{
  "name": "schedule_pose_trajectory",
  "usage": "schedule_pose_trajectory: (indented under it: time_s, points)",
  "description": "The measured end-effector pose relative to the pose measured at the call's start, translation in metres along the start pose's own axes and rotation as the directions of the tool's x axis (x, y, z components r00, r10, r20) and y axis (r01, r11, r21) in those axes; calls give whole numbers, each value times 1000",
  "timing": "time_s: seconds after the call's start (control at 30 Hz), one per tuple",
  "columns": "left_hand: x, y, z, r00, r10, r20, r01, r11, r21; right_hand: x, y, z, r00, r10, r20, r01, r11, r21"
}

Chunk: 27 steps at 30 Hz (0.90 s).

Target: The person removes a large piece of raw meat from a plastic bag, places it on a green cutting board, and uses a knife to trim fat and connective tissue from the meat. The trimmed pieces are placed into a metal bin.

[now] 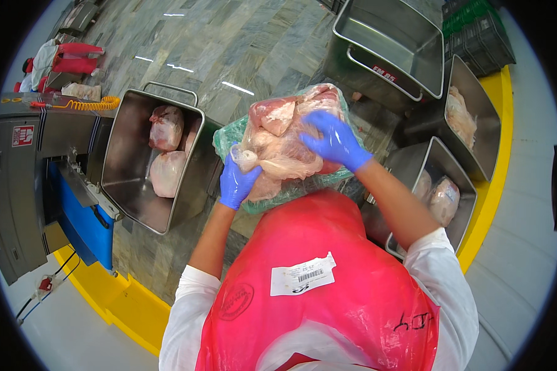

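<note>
The blue-gloved left hand (239, 179) and right hand (334, 138) are at one heap of meat (277, 141) on one green, film-covered tray (224, 141); one steel bin (127, 162) stands left, three steel bins (387, 37) right. The left fingers pinch the heap's filmy near-left edge; the right fingers, loosely spread, overlie its right side, contact unclear.
</note>
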<state>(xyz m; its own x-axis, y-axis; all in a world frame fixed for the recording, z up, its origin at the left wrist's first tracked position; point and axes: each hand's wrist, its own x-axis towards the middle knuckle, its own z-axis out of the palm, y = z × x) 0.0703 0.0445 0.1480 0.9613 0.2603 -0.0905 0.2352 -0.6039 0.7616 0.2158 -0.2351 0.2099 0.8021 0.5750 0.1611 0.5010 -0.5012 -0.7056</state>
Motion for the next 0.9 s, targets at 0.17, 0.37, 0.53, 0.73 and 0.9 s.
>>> schedule_pose_trajectory:
  time_s: [0.17,0.37,0.53,0.73,0.9]
  points:
    - [10,31,8,982,190,16,-191,981,22,52,27,32,999,0,41,22,847,-532]
    - [14,31,7,966,247,80,-249,968,13,48,19,64,960,276,-42,-270,879,-392]
    - [37,32,18,978,207,39,-208,978,32,59,11,49,907,422,2,-387,834,-393]
    - [72,79,21,975,-24,221,-36,963,267,58,22,52,847,454,277,-328,855,-401]
    - [74,76,37,977,-37,210,-47,922,384,42,27,53,877,87,472,125,908,-401]
